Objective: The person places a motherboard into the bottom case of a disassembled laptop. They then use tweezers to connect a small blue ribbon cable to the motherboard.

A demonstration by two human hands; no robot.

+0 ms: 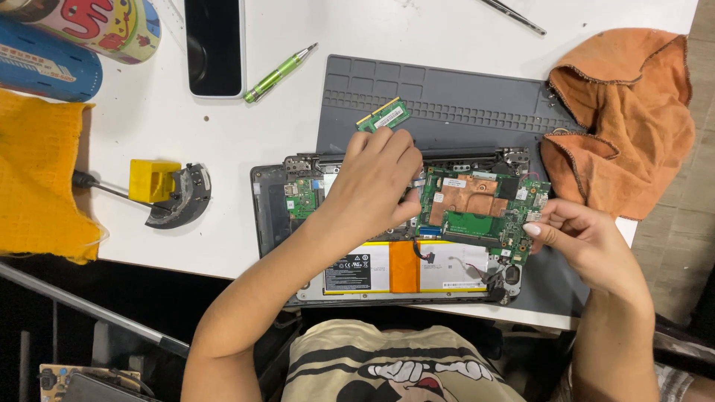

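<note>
1. the work surface is a white table (171,119), and on it lies a grey ribbed mat (447,97). past the near edge of the table the room is dark, with a metal bar and a small circuit board low on the left.
2. an opened laptop (387,223) lies partly on the mat, with its bottom cover off. its long axis runs left to right, the hinges point away from the person and the flat battery (406,266) is on the near side.
3. the green main board (480,208) with a copper plate sits in the right half of the laptop.
4. a small green memory module (385,115) lies on the mat just beyond the hinges. its long axis is tilted, with the right end pointing further away.
5. the left hand (372,182) lies over the middle of the laptop, fingers bent down onto the inside parts. if it grasps something, one cannot tell, because the fingertips are hidden.
6. the right hand (585,242) is at the right edge of the main board, fingers curled and touching it. no held thing is visible in it.
7. around: an orange cloth (625,112) on the right, a yellow cloth (37,179) on the left, a green pen (279,73), a dark phone (214,46) and a yellow block (154,180) with a grey round part.
</note>
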